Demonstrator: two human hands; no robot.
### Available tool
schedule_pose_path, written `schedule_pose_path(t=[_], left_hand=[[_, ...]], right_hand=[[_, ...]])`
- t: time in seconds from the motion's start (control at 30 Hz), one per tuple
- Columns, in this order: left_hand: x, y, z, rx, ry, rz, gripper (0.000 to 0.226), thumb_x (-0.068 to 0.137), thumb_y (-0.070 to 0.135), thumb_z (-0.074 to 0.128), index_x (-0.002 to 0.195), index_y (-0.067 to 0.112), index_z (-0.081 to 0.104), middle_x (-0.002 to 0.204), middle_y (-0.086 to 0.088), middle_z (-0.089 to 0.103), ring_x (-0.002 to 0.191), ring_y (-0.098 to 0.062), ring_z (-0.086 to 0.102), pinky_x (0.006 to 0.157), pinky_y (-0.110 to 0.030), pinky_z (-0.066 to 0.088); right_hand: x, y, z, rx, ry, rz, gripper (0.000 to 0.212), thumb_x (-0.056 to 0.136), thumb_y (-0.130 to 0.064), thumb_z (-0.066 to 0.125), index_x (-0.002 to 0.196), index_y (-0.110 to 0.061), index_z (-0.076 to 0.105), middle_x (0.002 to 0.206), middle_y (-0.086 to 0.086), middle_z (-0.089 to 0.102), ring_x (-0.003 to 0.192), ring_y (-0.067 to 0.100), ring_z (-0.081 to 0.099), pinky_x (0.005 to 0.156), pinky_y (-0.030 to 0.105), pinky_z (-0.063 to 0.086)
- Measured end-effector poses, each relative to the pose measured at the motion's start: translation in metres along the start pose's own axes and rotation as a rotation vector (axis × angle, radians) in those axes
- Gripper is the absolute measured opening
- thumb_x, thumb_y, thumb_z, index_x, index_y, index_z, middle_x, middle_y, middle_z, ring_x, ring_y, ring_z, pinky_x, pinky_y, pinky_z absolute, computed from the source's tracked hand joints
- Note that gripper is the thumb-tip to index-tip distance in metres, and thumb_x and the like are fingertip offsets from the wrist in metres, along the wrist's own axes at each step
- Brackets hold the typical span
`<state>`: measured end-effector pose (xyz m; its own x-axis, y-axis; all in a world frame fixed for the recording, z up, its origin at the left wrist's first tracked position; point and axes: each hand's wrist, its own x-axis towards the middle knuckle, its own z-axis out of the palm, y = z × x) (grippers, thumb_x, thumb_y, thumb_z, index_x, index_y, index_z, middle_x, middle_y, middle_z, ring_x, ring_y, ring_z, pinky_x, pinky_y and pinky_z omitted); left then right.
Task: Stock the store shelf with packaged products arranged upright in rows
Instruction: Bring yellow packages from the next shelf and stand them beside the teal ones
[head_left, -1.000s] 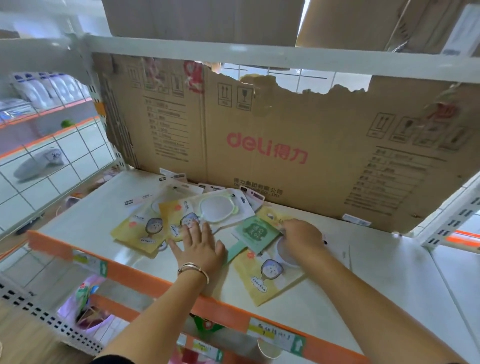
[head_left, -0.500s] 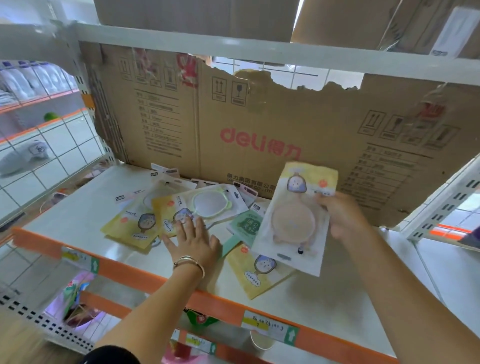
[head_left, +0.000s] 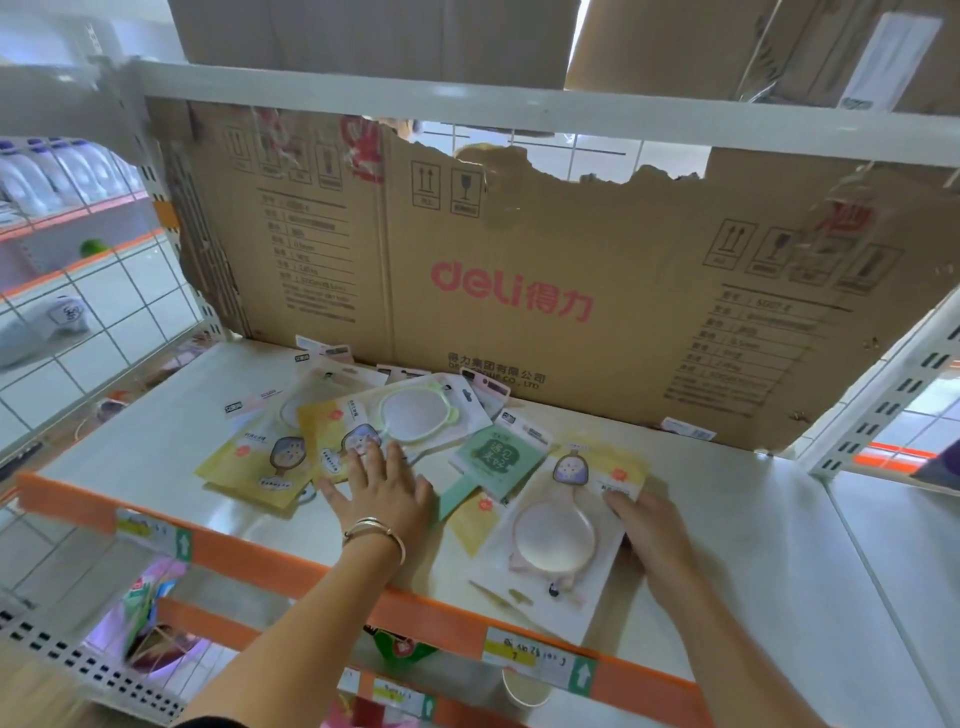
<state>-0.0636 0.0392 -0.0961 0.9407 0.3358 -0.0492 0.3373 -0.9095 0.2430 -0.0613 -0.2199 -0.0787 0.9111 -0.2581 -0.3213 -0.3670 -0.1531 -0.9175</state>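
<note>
Shelf (head_left: 737, 525): pale board with an orange front strip (head_left: 291, 561) carrying a price label (head_left: 535, 660). A torn cardboard sheet (head_left: 519, 291) with red lettering stood against the back.

The packages all lay flat in a loose, overlapping heap at centre-left of the board, none upright. A yellow package (head_left: 249, 467) sat furthest left. Beside it, a second yellow package (head_left: 324, 434) was partly covered by a green-rimmed mirror package (head_left: 415, 410). A green card package (head_left: 493, 457) lay just right of those.

Left hand (head_left: 382, 488): fingers straight and spread, palm down, fingertips pressing on the second yellow package. It grasped nothing. A bracelet (head_left: 375, 531) was on the wrist.

Right hand (head_left: 649, 530): it held the pink mirror package (head_left: 556, 540) by its right edge, with the thumb on top of the card. The fingers below were hidden. This package lay flat near the front of the board, to the right of the heap. Its top end overlapped the green card package's corner, and its left side covered another yellow card.

A wire grid panel (head_left: 104, 322) closed the left side. A paper cup (head_left: 524, 691) showed on the level below.
</note>
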Motion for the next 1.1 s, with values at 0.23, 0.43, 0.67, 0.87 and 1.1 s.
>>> schedule_pose_path(t=[0.23, 0.43, 0.67, 0.87, 1.1], left_hand=[[0.014, -0.002, -0.008, 0.038, 0.101, 0.086, 0.054, 0.093, 0.026, 0.034, 0.143, 0.02, 0.016, 0.154, -0.001, 0.012, 0.143, -0.022, 0.007, 0.112, -0.059, 0.004], [0.046, -0.011, -0.028, 0.208, -0.041, 0.157, 0.039, 0.094, 0.022, 0.033, 0.131, 0.012, 0.035, 0.141, -0.007, 0.035, 0.132, -0.025, 0.031, 0.106, -0.048, 0.029], [0.041, 0.0, -0.04, 0.497, 0.013, 0.339, 0.026, 0.091, 0.002, 0.036, 0.115, 0.007, 0.043, 0.114, -0.013, 0.059, 0.102, -0.03, 0.059, 0.076, -0.034, 0.045], [0.025, 0.011, -0.069, 0.433, 0.05, 0.353, 0.023, 0.09, 0.01, 0.036, 0.108, 0.011, 0.05, 0.107, -0.008, 0.063, 0.097, -0.029, 0.061, 0.065, -0.029, 0.037], [-0.023, 0.045, -0.056, 0.04, -0.128, 0.368, 0.024, 0.093, 0.033, 0.041, 0.082, 0.017, 0.055, 0.073, 0.002, 0.053, 0.072, -0.017, 0.054, 0.056, -0.024, 0.036]], right_hand=[[-0.005, 0.002, -0.007, -0.105, -0.036, -0.057, 0.01, 0.091, -0.021, 0.057, 0.086, -0.016, 0.065, 0.039, 0.002, 0.045, 0.026, 0.01, 0.035, 0.035, 0.017, 0.023], [-0.01, 0.001, -0.008, -0.096, 0.012, -0.089, 0.016, 0.093, -0.02, 0.054, 0.085, -0.008, 0.061, 0.046, 0.007, 0.047, 0.029, 0.01, 0.036, 0.033, 0.017, 0.026], [-0.012, 0.002, -0.012, 0.216, 0.078, -0.011, 0.01, 0.094, -0.012, 0.053, 0.086, -0.012, 0.061, 0.046, 0.002, 0.05, 0.036, 0.007, 0.044, 0.035, 0.018, 0.035], [-0.028, 0.005, -0.01, 0.419, 0.169, 0.089, 0.011, 0.093, -0.006, 0.052, 0.102, -0.004, 0.057, 0.066, 0.008, 0.052, 0.046, 0.012, 0.045, 0.032, 0.014, 0.038], [-0.076, -0.001, -0.003, 0.732, -0.063, 0.372, 0.008, 0.094, -0.001, 0.045, 0.091, 0.002, 0.052, 0.058, 0.016, 0.063, 0.048, 0.024, 0.063, 0.031, 0.021, 0.047]])
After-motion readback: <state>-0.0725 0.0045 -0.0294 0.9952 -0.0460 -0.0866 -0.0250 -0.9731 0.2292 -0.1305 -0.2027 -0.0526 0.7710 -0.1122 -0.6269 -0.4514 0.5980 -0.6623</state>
